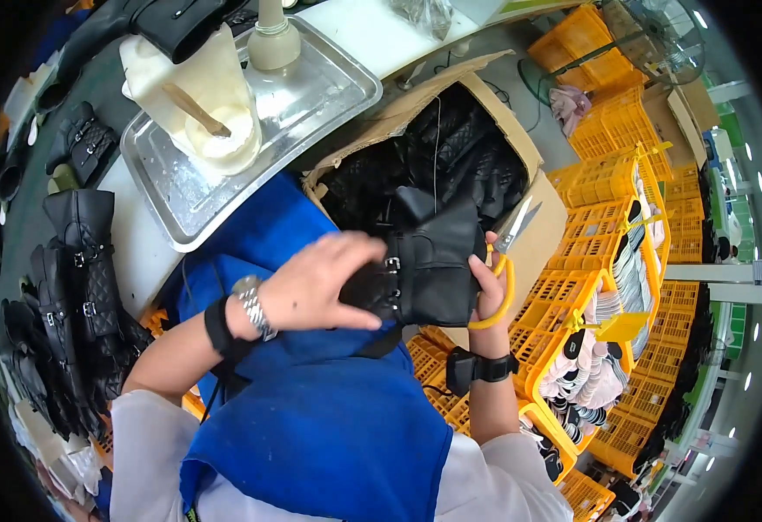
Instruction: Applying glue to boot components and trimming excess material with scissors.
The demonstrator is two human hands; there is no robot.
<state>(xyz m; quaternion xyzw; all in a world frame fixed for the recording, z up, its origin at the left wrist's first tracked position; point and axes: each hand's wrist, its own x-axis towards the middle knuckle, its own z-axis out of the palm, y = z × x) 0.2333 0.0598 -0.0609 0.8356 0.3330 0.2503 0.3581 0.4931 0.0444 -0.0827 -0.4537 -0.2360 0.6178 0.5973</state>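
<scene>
Both my hands hold a black leather boot upper (pixel 437 261) with small metal buckles, over my blue apron (pixel 311 409). My left hand (pixel 320 283) grips its left side, fingers spread across the buckled strap; a metal watch and a black band sit on that wrist. My right hand (pixel 488 283) holds the right edge of the piece and also carries yellow-handled scissors (pixel 507 261), blades pointing up and to the right. A black band is on that wrist too.
An open cardboard box (pixel 451 165) full of black boot pieces stands behind my hands. A metal tray (pixel 311 96) with a white glue pot (pixel 216 122) and stick is on the table at upper left. More black boot uppers (pixel 76 296) lie at left. Yellow crates (pixel 607 287) stack at right.
</scene>
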